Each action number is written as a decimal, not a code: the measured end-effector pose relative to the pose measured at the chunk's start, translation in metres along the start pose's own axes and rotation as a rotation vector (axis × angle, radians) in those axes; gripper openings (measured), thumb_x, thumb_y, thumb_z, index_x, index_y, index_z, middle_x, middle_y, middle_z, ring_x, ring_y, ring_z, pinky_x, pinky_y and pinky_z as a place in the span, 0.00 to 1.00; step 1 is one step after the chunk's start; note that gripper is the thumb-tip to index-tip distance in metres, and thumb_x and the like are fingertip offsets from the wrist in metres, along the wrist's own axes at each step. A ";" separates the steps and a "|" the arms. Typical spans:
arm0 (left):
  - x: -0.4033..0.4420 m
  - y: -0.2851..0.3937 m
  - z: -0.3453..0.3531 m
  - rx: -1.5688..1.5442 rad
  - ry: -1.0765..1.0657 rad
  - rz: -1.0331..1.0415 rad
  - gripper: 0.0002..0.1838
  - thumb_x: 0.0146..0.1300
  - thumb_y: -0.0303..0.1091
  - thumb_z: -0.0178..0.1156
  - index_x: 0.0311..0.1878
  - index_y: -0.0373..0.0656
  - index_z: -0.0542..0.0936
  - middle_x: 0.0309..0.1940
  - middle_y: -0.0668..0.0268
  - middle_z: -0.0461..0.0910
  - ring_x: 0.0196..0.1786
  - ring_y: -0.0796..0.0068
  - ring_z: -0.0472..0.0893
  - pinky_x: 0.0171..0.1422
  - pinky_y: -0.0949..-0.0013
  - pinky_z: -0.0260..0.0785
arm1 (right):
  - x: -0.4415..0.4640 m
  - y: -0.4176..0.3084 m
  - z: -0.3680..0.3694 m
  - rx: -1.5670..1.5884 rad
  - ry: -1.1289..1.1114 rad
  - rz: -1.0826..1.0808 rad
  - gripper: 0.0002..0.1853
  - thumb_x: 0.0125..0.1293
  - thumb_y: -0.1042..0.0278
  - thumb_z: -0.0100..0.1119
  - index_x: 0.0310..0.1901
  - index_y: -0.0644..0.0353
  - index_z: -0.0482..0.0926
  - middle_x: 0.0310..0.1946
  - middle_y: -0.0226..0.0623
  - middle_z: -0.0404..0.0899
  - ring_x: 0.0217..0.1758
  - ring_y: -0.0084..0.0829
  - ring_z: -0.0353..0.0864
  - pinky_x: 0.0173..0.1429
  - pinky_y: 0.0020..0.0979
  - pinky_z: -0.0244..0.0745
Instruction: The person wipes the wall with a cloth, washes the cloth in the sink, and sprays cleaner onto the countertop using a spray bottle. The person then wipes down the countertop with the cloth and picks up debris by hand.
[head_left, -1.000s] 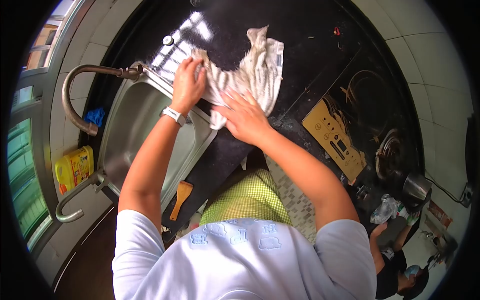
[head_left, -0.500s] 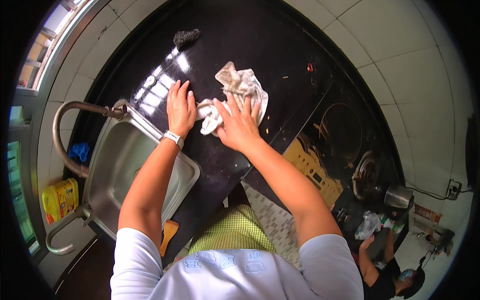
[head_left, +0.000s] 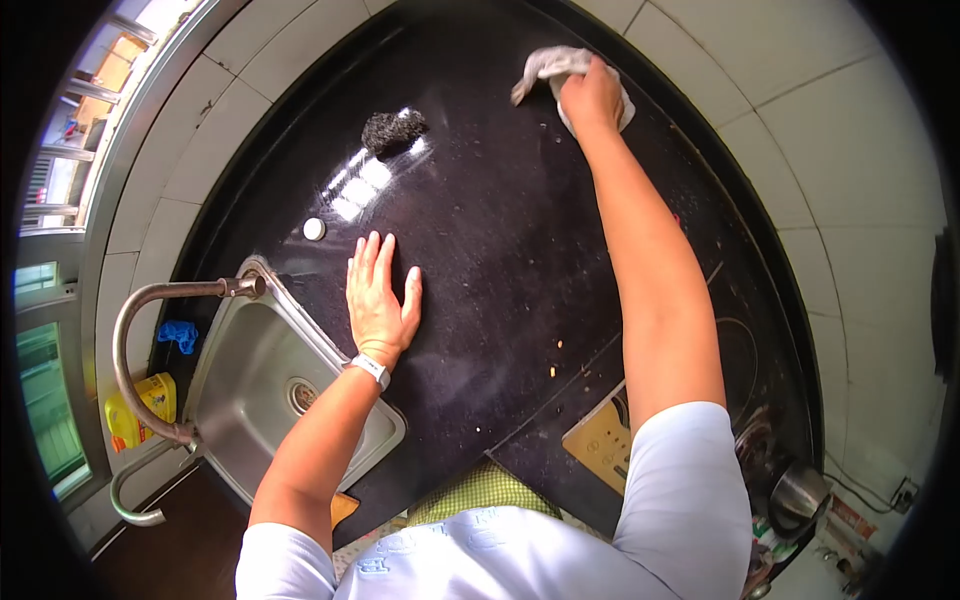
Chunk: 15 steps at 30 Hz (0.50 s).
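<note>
My right hand [head_left: 592,98] is closed around a bunched, pale, stained cloth [head_left: 552,64], pressing it on the black countertop [head_left: 490,250] near the far corner. A flap of the cloth trails to the left. My left hand [head_left: 378,300] lies flat on the counter, fingers stretched, thumb apart, holding nothing; a light watch band circles that wrist. A small round white cap-like disc [head_left: 314,229] sits just beyond its fingertips. Further back is a dark wiry scouring pad [head_left: 393,132].
A steel sink [head_left: 235,400] with a curved faucet [head_left: 135,300] is at left, near a yellow container [head_left: 150,405] and crumpled blue item [head_left: 178,336]. Crumbs [head_left: 553,371], a tan panel with cutouts [head_left: 598,440] and a metal pot [head_left: 800,495] are at right.
My right hand has carried the cloth from mid-counter to the far right corner, gathering it in its grip. My left hand still rests flat. The other person at lower right is out of view.
</note>
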<state>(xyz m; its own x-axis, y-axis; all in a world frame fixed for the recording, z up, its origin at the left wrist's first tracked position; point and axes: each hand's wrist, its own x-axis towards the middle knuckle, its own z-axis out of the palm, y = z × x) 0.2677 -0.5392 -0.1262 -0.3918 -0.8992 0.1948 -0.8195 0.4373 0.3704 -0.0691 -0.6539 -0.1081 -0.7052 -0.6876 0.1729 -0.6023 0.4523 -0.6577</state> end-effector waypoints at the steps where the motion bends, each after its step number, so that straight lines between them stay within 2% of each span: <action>1: 0.000 0.001 -0.001 0.006 -0.007 -0.010 0.27 0.58 0.39 0.56 0.60 0.40 0.67 0.63 0.54 0.63 0.68 0.56 0.58 0.72 0.57 0.46 | 0.011 -0.003 0.012 -0.004 0.205 -0.211 0.19 0.56 0.70 0.51 0.51 0.60 0.70 0.52 0.50 0.72 0.57 0.45 0.69 0.57 0.42 0.67; 2: 0.001 0.002 -0.001 0.011 -0.019 -0.015 0.27 0.58 0.39 0.56 0.60 0.40 0.67 0.63 0.54 0.63 0.68 0.56 0.58 0.72 0.57 0.46 | 0.022 -0.007 0.022 -0.004 0.333 -0.359 0.20 0.53 0.70 0.50 0.49 0.61 0.74 0.44 0.47 0.77 0.52 0.50 0.72 0.58 0.42 0.65; 4: 0.002 0.003 -0.002 0.022 -0.032 -0.014 0.27 0.58 0.39 0.57 0.60 0.41 0.67 0.63 0.54 0.63 0.68 0.56 0.58 0.72 0.56 0.46 | 0.032 -0.028 0.020 -0.243 0.148 -0.509 0.23 0.55 0.69 0.48 0.55 0.57 0.70 0.53 0.44 0.72 0.59 0.48 0.67 0.63 0.40 0.60; 6: 0.003 0.003 -0.001 0.016 -0.038 -0.021 0.27 0.58 0.38 0.57 0.61 0.41 0.67 0.63 0.55 0.63 0.68 0.56 0.58 0.72 0.56 0.47 | 0.007 -0.071 -0.033 -0.361 -0.500 -0.235 0.30 0.60 0.49 0.48 0.62 0.55 0.64 0.63 0.47 0.61 0.67 0.44 0.58 0.72 0.39 0.46; 7: 0.003 0.003 0.000 0.020 -0.037 -0.023 0.27 0.58 0.38 0.57 0.61 0.42 0.67 0.63 0.55 0.63 0.68 0.56 0.58 0.72 0.56 0.47 | 0.045 0.005 0.064 -0.364 -0.203 -0.452 0.32 0.58 0.48 0.53 0.63 0.51 0.63 0.63 0.45 0.62 0.68 0.43 0.58 0.72 0.37 0.46; 8: 0.003 0.003 0.000 0.022 -0.037 -0.023 0.27 0.58 0.38 0.57 0.61 0.42 0.67 0.63 0.55 0.63 0.68 0.56 0.58 0.72 0.56 0.47 | 0.045 0.011 0.064 -0.362 -0.207 -0.443 0.32 0.58 0.48 0.53 0.63 0.51 0.63 0.63 0.45 0.62 0.68 0.43 0.58 0.72 0.37 0.46; 10: 0.002 0.001 0.002 0.033 -0.034 -0.002 0.26 0.59 0.38 0.56 0.61 0.42 0.67 0.63 0.55 0.63 0.68 0.56 0.58 0.72 0.56 0.47 | 0.042 0.017 0.048 -0.396 -0.115 -0.557 0.27 0.58 0.67 0.45 0.63 0.52 0.63 0.63 0.40 0.63 0.65 0.47 0.61 0.68 0.38 0.55; 11: 0.001 0.001 0.003 0.038 -0.029 0.005 0.26 0.59 0.38 0.56 0.61 0.42 0.67 0.63 0.55 0.63 0.68 0.56 0.58 0.72 0.56 0.46 | 0.032 0.003 0.017 -0.508 -0.323 -0.357 0.30 0.60 0.65 0.42 0.67 0.49 0.56 0.68 0.37 0.55 0.68 0.44 0.57 0.69 0.37 0.54; 14: 0.001 0.002 0.002 0.043 -0.020 0.049 0.25 0.61 0.38 0.54 0.61 0.42 0.67 0.63 0.54 0.63 0.68 0.55 0.58 0.71 0.56 0.46 | 0.038 0.057 -0.011 -0.517 -0.309 -0.391 0.29 0.59 0.67 0.42 0.66 0.50 0.58 0.67 0.37 0.57 0.68 0.41 0.59 0.68 0.37 0.56; 15: 0.000 0.001 0.002 0.048 -0.014 0.066 0.25 0.61 0.38 0.54 0.61 0.42 0.67 0.63 0.53 0.63 0.68 0.54 0.58 0.71 0.56 0.47 | 0.023 0.053 -0.042 -0.508 -0.372 -0.284 0.29 0.59 0.69 0.42 0.65 0.50 0.60 0.65 0.37 0.60 0.67 0.38 0.60 0.67 0.37 0.58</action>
<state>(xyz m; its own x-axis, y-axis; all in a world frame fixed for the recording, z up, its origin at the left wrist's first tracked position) 0.2661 -0.5390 -0.1274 -0.4509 -0.8688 0.2046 -0.8106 0.4945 0.3136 -0.1333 -0.6219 -0.1078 -0.3738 -0.9268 -0.0356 -0.9093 0.3738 -0.1831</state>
